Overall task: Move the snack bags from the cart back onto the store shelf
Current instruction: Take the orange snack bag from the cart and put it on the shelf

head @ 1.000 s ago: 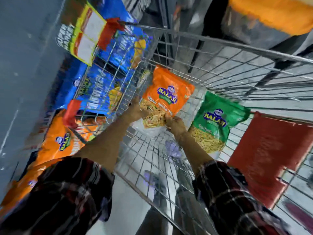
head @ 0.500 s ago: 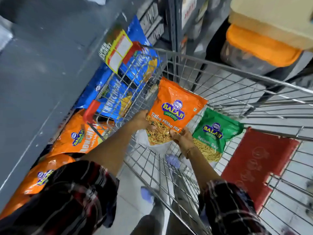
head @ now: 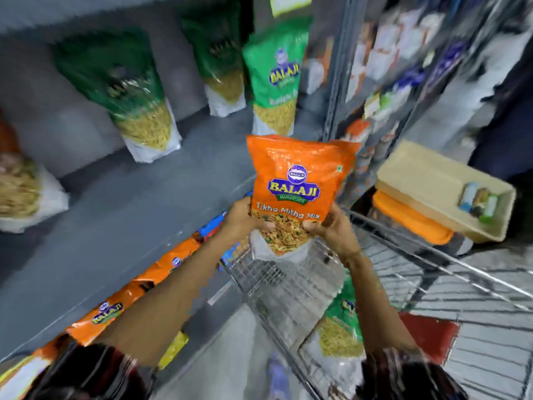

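Observation:
An orange Balaji snack bag (head: 297, 180) is upright in the air, above the wire cart's (head: 432, 255) left rim and just right of the grey shelf's (head: 129, 203) front edge. My left hand (head: 245, 215) grips its lower left corner and my right hand (head: 331, 223) its lower right corner. A green snack bag (head: 340, 327) lies inside the cart below my right forearm. Three green bags (head: 274, 90) stand at the back of the shelf.
Orange bags (head: 115, 307) and blue bags (head: 216, 223) fill the lower shelf under my left arm. A beige crate (head: 427, 180) on an orange crate sits beyond the cart. A red flap (head: 429, 336) lies in the cart. A steel upright (head: 340, 90) borders the shelf's right end.
Both hands have lifted the orange bag up out of the cart to shelf height. My view has swung up from the cart to the shelf with the green bags.

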`<state>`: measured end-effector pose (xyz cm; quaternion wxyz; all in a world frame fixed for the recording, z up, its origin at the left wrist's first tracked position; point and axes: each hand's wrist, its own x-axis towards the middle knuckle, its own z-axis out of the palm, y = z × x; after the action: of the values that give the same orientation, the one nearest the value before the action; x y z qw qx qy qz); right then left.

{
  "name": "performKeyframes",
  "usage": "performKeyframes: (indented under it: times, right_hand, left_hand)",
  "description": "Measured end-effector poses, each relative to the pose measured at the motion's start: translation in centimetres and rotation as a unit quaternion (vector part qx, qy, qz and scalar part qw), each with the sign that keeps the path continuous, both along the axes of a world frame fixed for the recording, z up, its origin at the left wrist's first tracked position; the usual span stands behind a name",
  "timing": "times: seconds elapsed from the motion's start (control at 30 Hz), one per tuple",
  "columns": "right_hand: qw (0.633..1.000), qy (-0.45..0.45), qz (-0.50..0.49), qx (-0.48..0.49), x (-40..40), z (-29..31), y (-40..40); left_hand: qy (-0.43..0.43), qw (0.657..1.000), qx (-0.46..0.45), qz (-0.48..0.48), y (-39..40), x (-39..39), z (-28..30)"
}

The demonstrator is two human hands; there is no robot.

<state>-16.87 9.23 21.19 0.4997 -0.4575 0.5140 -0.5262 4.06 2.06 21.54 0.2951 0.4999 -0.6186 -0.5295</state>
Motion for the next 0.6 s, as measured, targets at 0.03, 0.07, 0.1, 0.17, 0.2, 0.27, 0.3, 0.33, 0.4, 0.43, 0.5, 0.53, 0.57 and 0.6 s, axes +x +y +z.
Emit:
performKeyframes:
  times: [0.03, 0.07, 0.1, 0.17, 0.2, 0.27, 0.3, 0.33, 0.4, 0.43, 0.5, 0.53, 0.57, 0.6]
  right_hand:
    - [1.0, 0.004, 0.017, -0.02, 0.9, 1.6, -0.5]
    - [0.999, 0.016, 0.033, -0.037, 1.9, 3.0, -0.9]
    - [0.997, 0.03, 0.05, -0.054, 3.1, 4.3, -1.4]
    - [0.989, 0.074, 0.086, -0.094, 5.8, 6.6, -2.3]
    - [0.986, 0.082, 0.099, -0.108, 7.4, 7.4, -2.7]
    - [0.982, 0.069, 0.124, -0.122, 10.7, 8.6, -3.6]
    - [0.979, 0.068, 0.143, -0.131, 12.6, 9.1, -4.1]
    - [0.975, 0.074, 0.16, -0.136, 14.5, 9.4, -4.5]
    - [0.968, 0.07, 0.197, -0.142, 18.5, 9.9, -5.1]
    - [0.965, 0.059, 0.213, -0.141, 20.4, 10.0, -5.3]
    - [0.959, 0.064, 0.236, -0.144, 24.2, 10.1, -5.6]
    - [0.954, 0.072, 0.248, -0.15, 26.0, 10.1, -5.7]
    - [0.949, 0.075, 0.264, -0.157, 27.8, 10.1, -5.7]
    - [0.943, 0.077, 0.28, -0.165, 29.5, 10.1, -5.8]
  left_hand:
    - [0.002, 1.0, -0.025, 0.017, 0.3, 1.0, 1.5]
    - [0.002, 0.998, -0.046, 0.035, 0.6, 2.2, 2.8]
    - [0.007, 0.997, -0.06, 0.051, 0.9, 3.6, 4.0]
    - [0.015, 0.993, -0.078, 0.088, 1.6, 6.8, 6.1]
    - [0.015, 0.99, -0.088, 0.107, 2.0, 8.5, 7.0]
    - [0.008, 0.983, -0.106, 0.148, 3.0, 12.1, 8.5]
    - [0.002, 0.979, -0.114, 0.171, 3.6, 14.0, 9.0]
    - [-0.006, 0.973, -0.121, 0.195, 4.3, 15.9, 9.5]
    - [-0.026, 0.963, -0.125, 0.238, 6.0, 19.6, 10.3]
    - [-0.029, 0.958, -0.125, 0.255, 6.8, 21.3, 10.6]
    - [-0.017, 0.949, -0.127, 0.287, 8.3, 24.7, 10.8]
    - [-0.015, 0.944, -0.127, 0.304, 9.1, 26.2, 10.8]
    - [-0.019, 0.938, -0.126, 0.323, 9.8, 27.6, 10.9]
    - [-0.028, 0.931, -0.124, 0.341, 10.6, 28.9, 10.9]
